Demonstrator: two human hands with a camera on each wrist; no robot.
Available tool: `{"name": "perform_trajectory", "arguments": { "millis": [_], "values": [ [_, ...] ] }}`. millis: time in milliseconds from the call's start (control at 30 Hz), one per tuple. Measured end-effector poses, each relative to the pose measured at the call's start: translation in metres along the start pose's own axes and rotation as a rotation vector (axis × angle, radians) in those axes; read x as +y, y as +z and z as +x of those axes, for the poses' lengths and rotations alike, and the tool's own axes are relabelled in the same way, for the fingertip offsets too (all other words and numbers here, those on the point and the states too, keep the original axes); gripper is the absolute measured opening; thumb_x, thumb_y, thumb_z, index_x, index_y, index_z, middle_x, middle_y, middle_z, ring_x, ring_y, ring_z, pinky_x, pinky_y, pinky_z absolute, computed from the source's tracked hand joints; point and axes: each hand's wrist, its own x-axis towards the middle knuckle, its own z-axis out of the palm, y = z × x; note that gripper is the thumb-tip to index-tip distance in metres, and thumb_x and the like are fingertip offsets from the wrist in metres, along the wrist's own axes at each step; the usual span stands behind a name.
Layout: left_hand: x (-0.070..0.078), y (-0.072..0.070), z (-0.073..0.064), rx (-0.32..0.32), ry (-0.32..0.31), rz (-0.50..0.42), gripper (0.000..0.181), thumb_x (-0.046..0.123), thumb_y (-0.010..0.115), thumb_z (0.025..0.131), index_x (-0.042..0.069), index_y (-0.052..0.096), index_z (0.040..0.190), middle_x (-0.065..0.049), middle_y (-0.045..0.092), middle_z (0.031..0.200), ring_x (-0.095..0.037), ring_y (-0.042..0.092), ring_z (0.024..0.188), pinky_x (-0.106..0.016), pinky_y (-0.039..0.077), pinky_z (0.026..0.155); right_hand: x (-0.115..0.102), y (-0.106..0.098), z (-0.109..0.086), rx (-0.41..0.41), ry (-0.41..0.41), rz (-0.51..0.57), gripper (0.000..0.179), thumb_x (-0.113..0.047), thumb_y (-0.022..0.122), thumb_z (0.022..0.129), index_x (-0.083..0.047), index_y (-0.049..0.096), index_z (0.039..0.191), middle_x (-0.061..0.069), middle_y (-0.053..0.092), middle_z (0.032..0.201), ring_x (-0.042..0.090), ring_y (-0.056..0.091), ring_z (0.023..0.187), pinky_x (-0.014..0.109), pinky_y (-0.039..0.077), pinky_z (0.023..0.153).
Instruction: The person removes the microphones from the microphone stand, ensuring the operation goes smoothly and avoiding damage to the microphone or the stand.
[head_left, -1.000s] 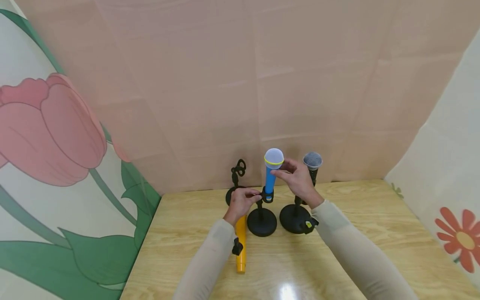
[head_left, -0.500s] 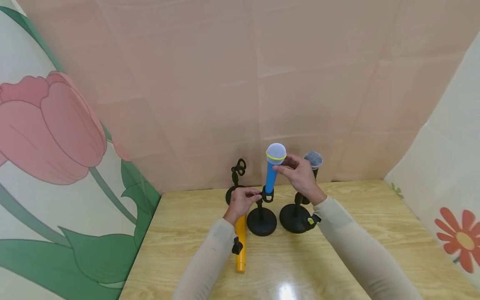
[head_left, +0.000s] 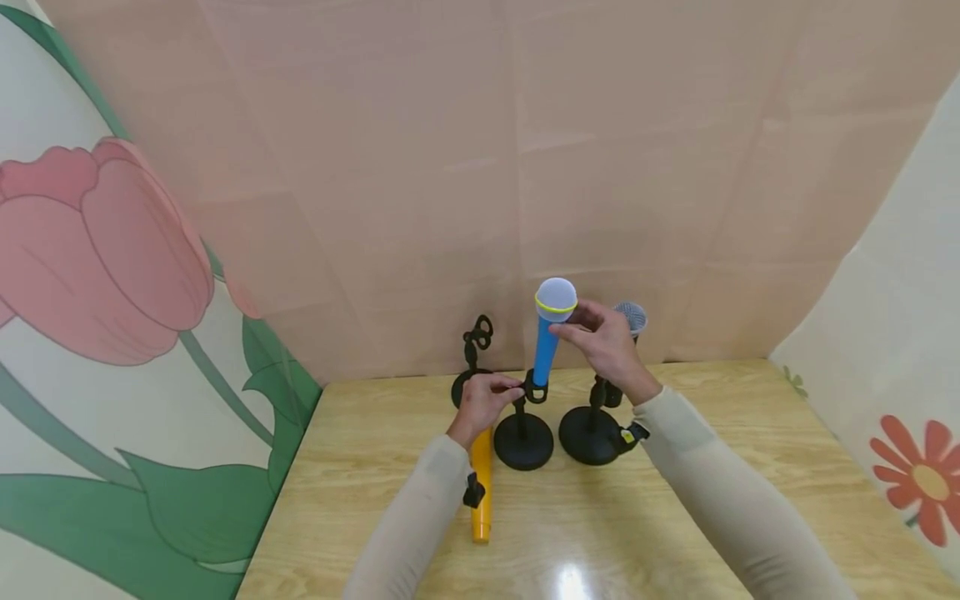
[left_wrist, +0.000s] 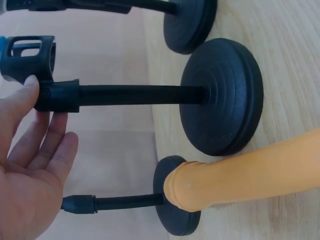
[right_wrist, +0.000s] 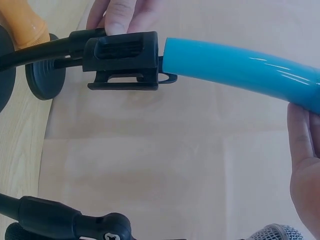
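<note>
Blue microphone [head_left: 545, 354] held beside clip [right_wrist: 125, 65]

It was pinched by the right hand [head_left: 609, 345], its lower end at the clip's mouth. By the left hand [head_left: 480, 407], the black stand [head_left: 523, 442] was gripped under the clip. Behind the right hand, a silver-headed microphone [head_left: 633, 316] was partly hidden.

The blue microphone [right_wrist: 235, 67] in my right grip [head_left: 611, 346] looks like smooth, glossy plastic; at its three o'clock, a mesh head [head_left: 632, 317] looks metallic, rough. The black stand [left_wrist: 142, 95] is mostly matt, the wood-grained surface [head_left: 390, 467] shiny.
</note>
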Motion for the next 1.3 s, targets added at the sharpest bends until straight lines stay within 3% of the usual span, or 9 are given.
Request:
{"name": "perform_trajectory", "arguments": {
  "millis": [200, 433, 733, 1000, 1300],
  "values": [
    [-0.001, 0.0, 0.0, 0.007, 0.002, -0.02, 0.012, 0.012, 0.078, 0.087, 0.009, 0.081, 0.098, -0.001, 0.076, 0.098, -0.014, 0.071, 0.086, -0.029, 0.057, 0.082, -0.001, -0.002, 0.0, -0.013, 0.002, -0.015, 0.052, -0.024, 0.078, 0.089, 0.001, 0.061, 0.131, 0.02, 0.068, 0.118, 0.03, 0.065, 0.109, 0.05, 0.049, 0.099],
    [-0.001, 0.002, 0.0, 0.014, -0.001, -0.014, 0.014, 0.016, 0.078, 0.087, 0.01, 0.081, 0.099, 0.001, 0.076, 0.097, -0.012, 0.07, 0.087, -0.026, 0.057, 0.081, -0.001, -0.003, -0.003, -0.013, -0.016, -0.007, 0.051, -0.021, 0.078, 0.089, 0.002, 0.061, 0.131, 0.02, 0.068, 0.117, 0.02, 0.065, 0.104, 0.048, 0.05, 0.099],
    [0.0, 0.0, -0.002, -0.032, -0.025, -0.025, 0.014, 0.011, 0.074, 0.09, 0.01, 0.081, 0.103, 0.0, 0.076, 0.102, -0.012, 0.07, 0.089, -0.027, 0.057, 0.081, 0.003, -0.007, -0.006, -0.011, -0.04, 0.032, 0.048, -0.018, 0.077, 0.09, 0.003, 0.061, 0.13, 0.014, 0.069, 0.113, 0.009, 0.065, 0.098, 0.019, 0.053, 0.085],
    [-0.001, -0.006, -0.002, -0.084, 0.023, 0.061, 0.018, 0.014, 0.071, 0.093, 0.012, 0.079, 0.109, -0.001, 0.075, 0.106, -0.015, 0.07, 0.094, -0.029, 0.056, 0.085, 0.008, -0.012, -0.01, -0.021, -0.045, 0.039, 0.046, -0.015, 0.076, 0.091, 0.005, 0.061, 0.129, 0.01, 0.068, 0.11, 0.009, 0.065, 0.097, 0.017, 0.052, 0.085],
    [0.003, -0.007, 0.004, -0.085, -0.014, 0.072, 0.015, 0.014, 0.074, 0.091, 0.012, 0.08, 0.105, -0.001, 0.076, 0.1, -0.015, 0.07, 0.09, -0.026, 0.056, 0.08, 0.016, -0.015, -0.017, -0.031, -0.017, 0.03, 0.048, -0.015, 0.076, 0.09, 0.006, 0.059, 0.131, 0.02, 0.067, 0.115, 0.008, 0.065, 0.096, 0.017, 0.053, 0.082]
  ]
}}
